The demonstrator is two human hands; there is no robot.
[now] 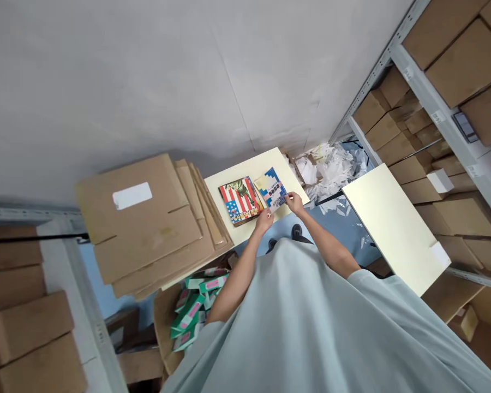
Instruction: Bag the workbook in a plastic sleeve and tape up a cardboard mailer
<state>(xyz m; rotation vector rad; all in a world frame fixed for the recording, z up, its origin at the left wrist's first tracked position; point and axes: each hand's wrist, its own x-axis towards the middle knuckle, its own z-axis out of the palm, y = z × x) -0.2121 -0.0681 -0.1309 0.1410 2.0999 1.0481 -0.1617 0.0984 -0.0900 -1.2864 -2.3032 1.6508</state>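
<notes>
A thin book (270,188) with a blue, yellow and white cover lies over the pale tabletop, its near end toward me. My left hand (265,220) pinches its near left corner. At its near right corner, the fingers of my right hand (294,203) are closed on the same book. Just left of it rests a small pile of books (240,201), the top cover in red and white stripes with a blue starred patch. The thin book's left edge is close against that pile; I cannot tell whether they touch.
Flattened cardboard boxes (147,218) are stacked on the table's (251,164) left part. Below stands an open carton (166,322) of green packets. Crumpled white paper (331,169) fills the floor at the back right. A second pale tabletop (396,229) and shelves of boxes (437,158) stand right.
</notes>
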